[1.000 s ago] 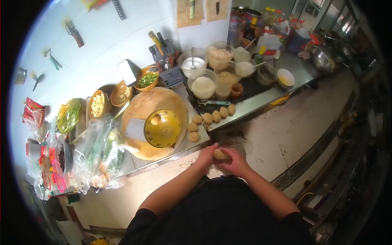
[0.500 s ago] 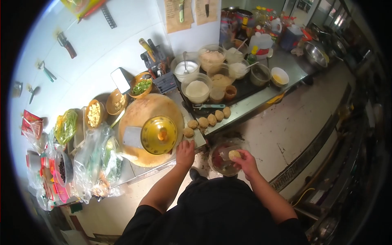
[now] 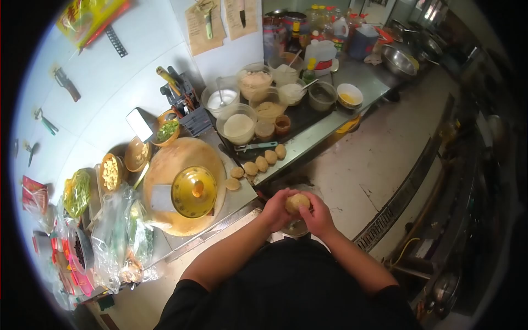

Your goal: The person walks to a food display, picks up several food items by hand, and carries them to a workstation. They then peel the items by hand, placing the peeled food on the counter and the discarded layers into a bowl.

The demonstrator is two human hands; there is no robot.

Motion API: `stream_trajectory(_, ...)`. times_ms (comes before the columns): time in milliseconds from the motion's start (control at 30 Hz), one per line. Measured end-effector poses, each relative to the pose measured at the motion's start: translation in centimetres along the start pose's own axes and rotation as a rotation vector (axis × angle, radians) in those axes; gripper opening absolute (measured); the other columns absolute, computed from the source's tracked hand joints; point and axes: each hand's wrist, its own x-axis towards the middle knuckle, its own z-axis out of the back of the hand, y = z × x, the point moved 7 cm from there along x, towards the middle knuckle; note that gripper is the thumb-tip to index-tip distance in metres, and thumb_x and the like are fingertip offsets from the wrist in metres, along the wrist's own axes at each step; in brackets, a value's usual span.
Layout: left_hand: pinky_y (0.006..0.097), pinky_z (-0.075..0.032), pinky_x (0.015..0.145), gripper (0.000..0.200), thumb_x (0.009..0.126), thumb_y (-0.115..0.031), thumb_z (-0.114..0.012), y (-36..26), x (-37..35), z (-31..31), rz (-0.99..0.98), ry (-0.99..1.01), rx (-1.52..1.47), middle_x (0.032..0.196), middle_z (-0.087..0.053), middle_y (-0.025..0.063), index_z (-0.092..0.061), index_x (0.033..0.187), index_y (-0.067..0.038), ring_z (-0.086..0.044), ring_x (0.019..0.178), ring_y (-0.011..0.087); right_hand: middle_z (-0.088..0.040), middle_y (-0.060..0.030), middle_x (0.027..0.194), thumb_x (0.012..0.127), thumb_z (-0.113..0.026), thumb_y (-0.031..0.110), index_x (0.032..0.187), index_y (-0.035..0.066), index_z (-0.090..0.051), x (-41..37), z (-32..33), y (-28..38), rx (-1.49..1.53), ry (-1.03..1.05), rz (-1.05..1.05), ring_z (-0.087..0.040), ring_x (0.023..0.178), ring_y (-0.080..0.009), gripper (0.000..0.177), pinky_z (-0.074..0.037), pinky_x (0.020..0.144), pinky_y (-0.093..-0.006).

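A pale brown potato [image 3: 297, 203] is held in front of my body, over the floor beyond the counter's front edge. My left hand [image 3: 277, 210] cups it from the left, and my right hand [image 3: 319, 215] has its fingers closed around the right side. Below both hands a container [image 3: 296, 228] shows only in part, the rest hidden by the hands. Several more potatoes [image 3: 251, 168] lie in a row along the counter corner. Beside that row rests a peeler [image 3: 256, 146] with a teal handle.
On the round wooden board [image 3: 187, 151] sit a yellow lid [image 3: 194, 192] and a cleaver [image 3: 162, 198], its blade partly under the lid. Several bowls of powders [image 3: 239, 125] stand behind the potatoes. Plastic bags of vegetables [image 3: 118, 236] cover the left counter. A phone [image 3: 139, 125] leans upright.
My left hand has left the counter edge and moved right to meet my right hand at the potato. The right hand has shifted slightly left. The view has turned rightward.
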Motion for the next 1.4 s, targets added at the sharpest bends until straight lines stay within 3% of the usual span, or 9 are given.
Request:
stream_trajectory(267,0.0494,-0.05,0.079,0.048,0.103,-0.049,-0.03,1.8,1.7,-0.8,0.004,-0.07,-0.049,0.114,-0.063,0.0123,-0.053,0.121,-0.01,-0.062,0.098,0.0311,-0.064,-0.0168,0.115,0.095,-0.062,0.023,0.132,0.0,-0.049,-1.2,1.8,2.9,-0.352,-0.137,0.254,-0.066,0.1,-0.0257,0.046,-0.053,0.084,-0.0331)
stream_trajectory(400,0.0469,-0.05,0.075,0.047,0.103,-0.049,-0.031,2.4,2.2,-1.3,-0.02,-0.041,-0.02,0.112,-0.063,0.0116,-0.053,0.122,-0.012,-0.062,0.096,0.0295,-0.062,-0.0189,0.118,0.095,-0.062,0.023,0.134,0.002,-0.048,-1.5,1.2,-0.5,-0.128,-0.059,-0.088,-0.065,0.101,-0.0291,0.046,-0.053,0.084,-0.0357)
stream_trajectory(533,0.0452,-0.051,0.07,0.045,0.103,-0.047,-0.033,2.7,2.0,-0.6,-0.027,-0.146,-0.025,0.11,-0.063,0.0113,-0.053,0.123,-0.012,-0.062,0.092,0.0299,-0.063,-0.0176,0.117,0.096,-0.06,0.022,0.134,0.003,-0.048,-2.2,2.3,-0.1,0.049,-0.25,-0.057,-0.065,0.102,-0.0262,0.044,-0.053,0.084,-0.0343)
stream_trajectory(633,0.0463,-0.052,0.068,0.042,0.101,-0.04,-0.036,2.5,1.8,-0.8,-0.067,-0.13,0.005,0.109,-0.062,0.0117,-0.052,0.126,-0.01,-0.062,0.091,0.0309,-0.063,-0.0186,0.117,0.098,-0.058,0.025,0.132,0.002,-0.049,-2.0,0.7,-0.6,-0.258,-0.026,0.006,-0.065,0.105,-0.0301,0.042,-0.052,0.088,-0.0361)
stream_trajectory(800,0.045,-0.056,0.068,0.038,0.094,-0.024,-0.052,1.7,2.6,1.5,-0.276,-0.197,0.569,0.111,-0.062,0.0142,-0.051,0.127,-0.006,-0.066,0.09,0.03,-0.066,-0.0122,0.097,0.099,-0.049,0.031,0.122,0.005,-0.054,-2.8,0.5,-4.9,0.614,-0.099,-0.557,-0.065,0.077,-0.022,0.036,-0.052,0.067,-0.0316)
stream_trajectory(867,0.0378,-0.05,0.091,0.041,0.084,-0.016,-0.063,0.1,1.3,0.7,-0.453,-0.326,0.998,0.111,-0.065,0.0201,-0.056,0.121,0.001,-0.064,0.105,0.0306,-0.067,-0.0109,0.091,0.099,-0.048,0.035,0.116,0.006,-0.057,-3.3,0.4,-6.4,0.795,-0.089,-0.678,-0.065,0.071,-0.0221,0.035,-0.051,0.062,-0.0326)
stream_trajectory(1100,0.037,-0.052,0.082,0.036,0.084,-0.023,-0.071,-0.8,0.5,0.1,-0.408,-0.345,1.058,0.099,-0.068,0.0166,-0.062,0.112,-0.002,-0.067,0.092,0.0275,-0.066,-0.0083,0.083,0.097,-0.053,0.033,0.098,0.008,-0.061,-3.6,-0.2,-5.6,1.239,0.044,-0.877,-0.066,0.07,-0.0225,0.027,-0.052,0.061,-0.0323)
stream_trajectory(1167,0.034,-0.052,0.074,0.032,0.089,-0.028,-0.07,1.1,1.8,1.4,-0.191,-0.24,0.609,0.094,-0.068,0.0096,-0.065,0.107,-0.003,-0.064,0.085,0.0189,-0.066,-0.0078,0.084,0.095,-0.057,0.027,0.102,0.007,-0.063,-3.7,-0.2,-7.0,1.048,0.023,-0.834,-0.066,0.071,-0.0205,0.022,-0.052,0.063,-0.0315)
stream_trajectory(1400,0.03,-0.057,0.06,0.033,0.095,-0.026,-0.067,1.6,1.7,0.4,-0.157,-0.075,0.575,0.095,-0.064,0.0063,-0.06,0.117,-0.001,-0.067,0.07,0.0163,-0.07,-0.0084,0.101,0.089,-0.069,0.012,0.121,0.001,-0.066,-2.3,0.8,-4.8,0.409,0.004,-0.516,-0.064,0.09,-0.0124,0.034,-0.05,0.081,-0.0257)
